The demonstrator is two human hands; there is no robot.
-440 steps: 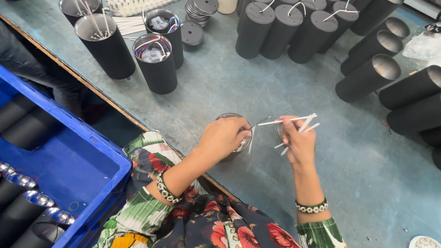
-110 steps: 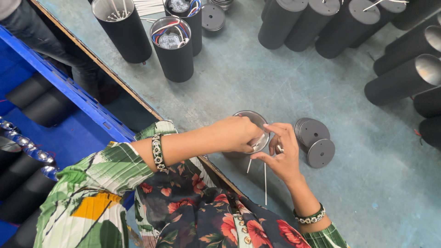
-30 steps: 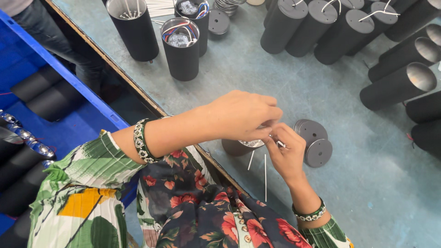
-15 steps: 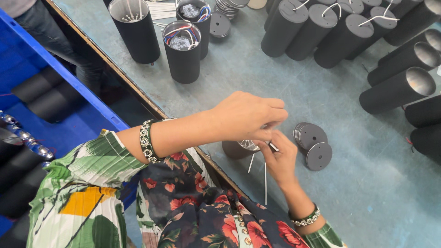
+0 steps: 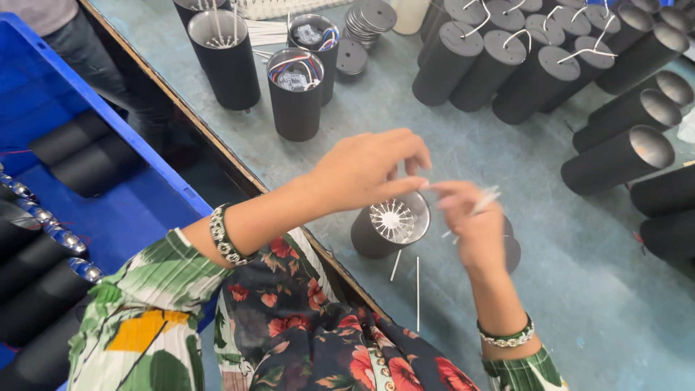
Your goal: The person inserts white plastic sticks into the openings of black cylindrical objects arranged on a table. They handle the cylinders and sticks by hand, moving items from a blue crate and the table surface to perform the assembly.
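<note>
Both hands have shifted since half a second back: my left hand (image 5: 365,172) has lifted a little off the black cylinder (image 5: 384,230), so its open end with the white radial fins now shows plainly, where before it was mostly covered. That cylinder lies on its side at the near edge of the table (image 5: 449,145), just under my hands. Left grip is narrow, thumb and forefinger pinched at one end of a thin white wire (image 5: 481,200); my right hand (image 5: 474,224) holds a blurred bunch of such wires, fingers closed around them. Two more white strands hang below the cylinder. I judge the wiring at this open end is mid-way, with strands not yet seated
</note>
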